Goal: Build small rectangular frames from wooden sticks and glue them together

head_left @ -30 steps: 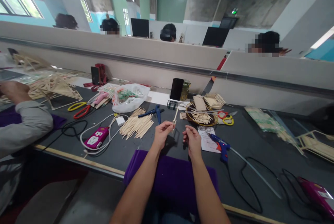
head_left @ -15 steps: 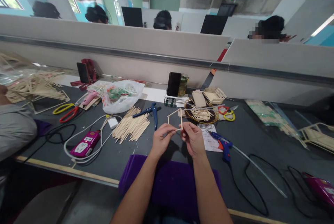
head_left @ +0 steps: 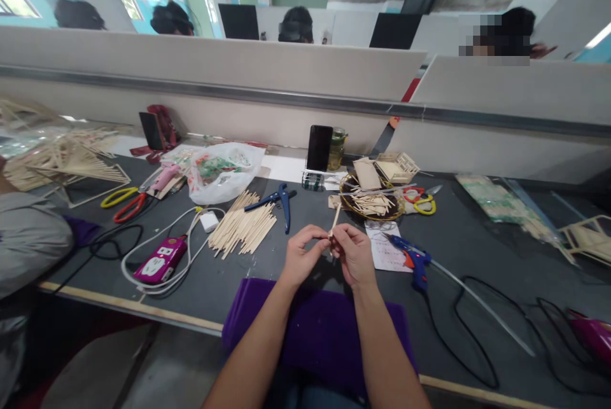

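Note:
My left hand (head_left: 304, 254) and my right hand (head_left: 354, 253) meet over the dark table, both pinched on a small frame of thin wooden sticks (head_left: 335, 219) that rises between the fingertips. The frame shows edge-on, so only one stick of it stands out. A pile of loose wooden sticks (head_left: 243, 226) lies just left of my left hand. A blue glue gun (head_left: 411, 259) rests on the table to the right of my right hand, beside a sheet of paper (head_left: 384, 250).
Blue cutters (head_left: 280, 199), a basket of stick pieces (head_left: 372, 202), a phone on a stand (head_left: 319, 148), a plastic bag (head_left: 224, 170), scissors (head_left: 125, 202) and a pink power strip (head_left: 160, 259) lie around. A purple cloth (head_left: 310, 326) hangs over the near edge. A neighbour's sleeve (head_left: 28, 237) is at left.
The stick frame has turned from facing me as an open rectangle to edge-on, and my hands have closed tighter together on it. The view has shifted slightly downward.

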{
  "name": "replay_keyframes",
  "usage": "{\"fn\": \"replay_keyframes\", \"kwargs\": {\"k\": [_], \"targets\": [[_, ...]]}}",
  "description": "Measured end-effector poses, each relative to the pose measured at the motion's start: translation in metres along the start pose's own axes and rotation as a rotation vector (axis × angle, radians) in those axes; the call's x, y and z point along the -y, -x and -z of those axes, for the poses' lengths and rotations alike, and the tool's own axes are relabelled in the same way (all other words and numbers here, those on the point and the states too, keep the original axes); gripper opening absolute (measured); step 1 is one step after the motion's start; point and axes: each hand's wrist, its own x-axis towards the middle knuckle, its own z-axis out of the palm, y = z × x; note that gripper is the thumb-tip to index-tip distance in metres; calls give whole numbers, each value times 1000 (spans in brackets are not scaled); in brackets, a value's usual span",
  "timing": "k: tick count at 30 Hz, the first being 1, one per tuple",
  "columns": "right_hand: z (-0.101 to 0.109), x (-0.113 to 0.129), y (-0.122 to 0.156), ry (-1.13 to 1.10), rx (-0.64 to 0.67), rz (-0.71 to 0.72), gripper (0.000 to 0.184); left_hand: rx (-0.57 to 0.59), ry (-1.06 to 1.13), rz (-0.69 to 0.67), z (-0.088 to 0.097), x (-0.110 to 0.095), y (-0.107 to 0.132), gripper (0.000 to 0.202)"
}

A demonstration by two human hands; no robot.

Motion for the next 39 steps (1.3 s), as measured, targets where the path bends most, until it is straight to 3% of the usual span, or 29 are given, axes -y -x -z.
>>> {"fn": "replay_keyframes", "kwargs": {"k": [4,13,19,24,31,39], "targets": [[2,-2,1,49,-11,27,28,-30,49,66,-4,3,2,20],[7,-10,1,90,-50,-6,34,7,294,376,-11,14,4,43],[10,-17,-2,180,-53,19,36,-20,314,409,-10,19,4,42],[15,-22,-2,293,-36,123,34,-62,341,408,-10,19,3,39],[23,-28,-10,352,-241,285,30,-152,414,378,-8,17,1,30],[33,-34,-21,246,-509,380,33,-191,569,440,-3,15,-2,26]]}}
